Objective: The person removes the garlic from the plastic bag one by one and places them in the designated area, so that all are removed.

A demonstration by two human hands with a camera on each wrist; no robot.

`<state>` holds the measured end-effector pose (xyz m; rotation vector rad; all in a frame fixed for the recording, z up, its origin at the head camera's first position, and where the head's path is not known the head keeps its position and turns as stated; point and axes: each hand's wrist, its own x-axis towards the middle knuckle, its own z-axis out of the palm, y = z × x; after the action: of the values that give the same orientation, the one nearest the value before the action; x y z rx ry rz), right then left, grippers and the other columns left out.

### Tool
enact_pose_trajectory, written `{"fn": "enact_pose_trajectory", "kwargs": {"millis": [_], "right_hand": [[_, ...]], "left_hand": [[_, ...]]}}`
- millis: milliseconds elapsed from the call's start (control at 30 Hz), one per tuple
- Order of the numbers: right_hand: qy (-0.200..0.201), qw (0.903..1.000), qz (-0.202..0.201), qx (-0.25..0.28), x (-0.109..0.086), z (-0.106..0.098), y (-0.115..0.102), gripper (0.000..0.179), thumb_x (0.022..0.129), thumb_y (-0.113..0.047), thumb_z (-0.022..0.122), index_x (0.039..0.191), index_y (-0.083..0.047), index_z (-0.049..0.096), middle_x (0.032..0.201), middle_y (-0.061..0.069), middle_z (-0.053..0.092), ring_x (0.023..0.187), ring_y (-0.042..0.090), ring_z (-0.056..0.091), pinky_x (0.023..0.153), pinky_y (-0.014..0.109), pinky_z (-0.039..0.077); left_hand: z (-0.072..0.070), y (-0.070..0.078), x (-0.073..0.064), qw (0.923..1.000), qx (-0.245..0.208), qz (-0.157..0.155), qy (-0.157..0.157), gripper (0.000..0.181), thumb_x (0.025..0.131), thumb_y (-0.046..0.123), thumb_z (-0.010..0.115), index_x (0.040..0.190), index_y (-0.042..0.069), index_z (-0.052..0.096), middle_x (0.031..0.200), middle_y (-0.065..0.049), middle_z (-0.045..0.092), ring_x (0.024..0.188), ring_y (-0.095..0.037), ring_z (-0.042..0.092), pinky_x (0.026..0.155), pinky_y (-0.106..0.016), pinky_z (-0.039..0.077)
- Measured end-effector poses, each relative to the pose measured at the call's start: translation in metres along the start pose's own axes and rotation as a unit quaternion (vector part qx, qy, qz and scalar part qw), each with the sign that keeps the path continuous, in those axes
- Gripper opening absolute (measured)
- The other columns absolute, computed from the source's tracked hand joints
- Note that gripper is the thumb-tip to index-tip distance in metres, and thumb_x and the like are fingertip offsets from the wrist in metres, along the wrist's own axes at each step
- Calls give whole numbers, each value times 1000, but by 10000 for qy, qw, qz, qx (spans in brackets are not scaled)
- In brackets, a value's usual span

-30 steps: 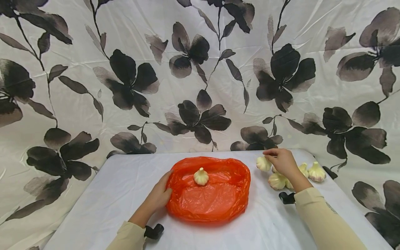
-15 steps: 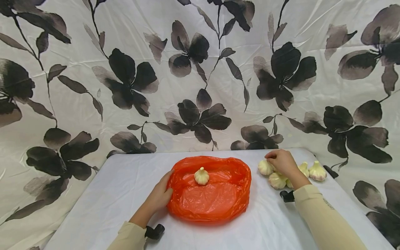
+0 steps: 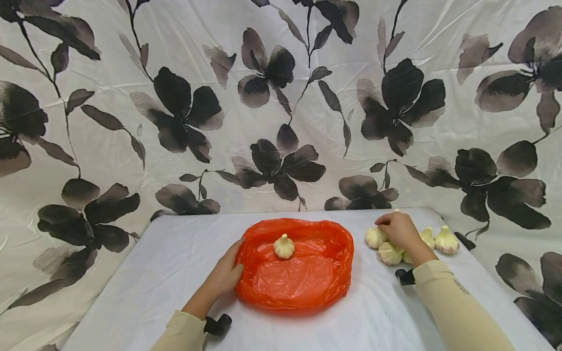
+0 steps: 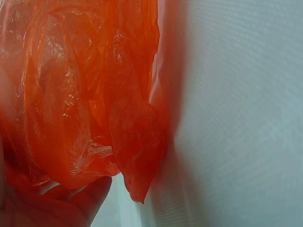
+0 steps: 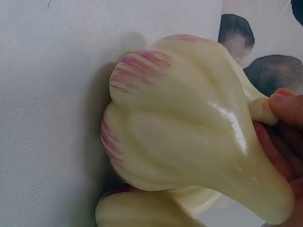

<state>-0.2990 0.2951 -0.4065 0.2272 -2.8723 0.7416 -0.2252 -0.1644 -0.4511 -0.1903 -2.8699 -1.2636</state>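
Note:
A red plastic bag (image 3: 294,278) stands spread wide, its rim rolled into a basin shape, with one garlic bulb (image 3: 284,247) inside. My left hand (image 3: 226,273) holds the bag's left side; in the left wrist view its fingers (image 4: 92,198) show behind the crinkled plastic. At the right, my right hand (image 3: 400,230) pinches the stem of a garlic bulb (image 3: 375,237) at the left of a cluster. Up close in the right wrist view, a purple-streaked garlic bulb (image 5: 175,127) partly hides the one whose stem the thumb (image 5: 286,109) presses.
More garlic bulbs lie around the right hand, among them one in front (image 3: 390,253) and one at the far right (image 3: 446,241). White cloth (image 3: 175,263) covers the table. Behind its back edge hangs a floral curtain (image 3: 281,97).
My right hand has shifted slightly right, and the garlic bulb at its fingertips has come closer to the cluster. The left hand and the bag stay almost still.

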Motion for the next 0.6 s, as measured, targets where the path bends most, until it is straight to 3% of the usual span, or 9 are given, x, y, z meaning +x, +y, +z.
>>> {"fn": "enact_pose_trajectory", "kwargs": {"millis": [600], "right_hand": [[-40,10000,-42,-18,4,-1,-7,20,89,-9,58,101,-2,73,103,18,71,93,31,62,83,48,51]], "left_hand": [[-1,0,-3,9999,67,101,24,69,89,5,45,154,13,23,157,-11,31,144,-35,32,114,-56,31]]}}
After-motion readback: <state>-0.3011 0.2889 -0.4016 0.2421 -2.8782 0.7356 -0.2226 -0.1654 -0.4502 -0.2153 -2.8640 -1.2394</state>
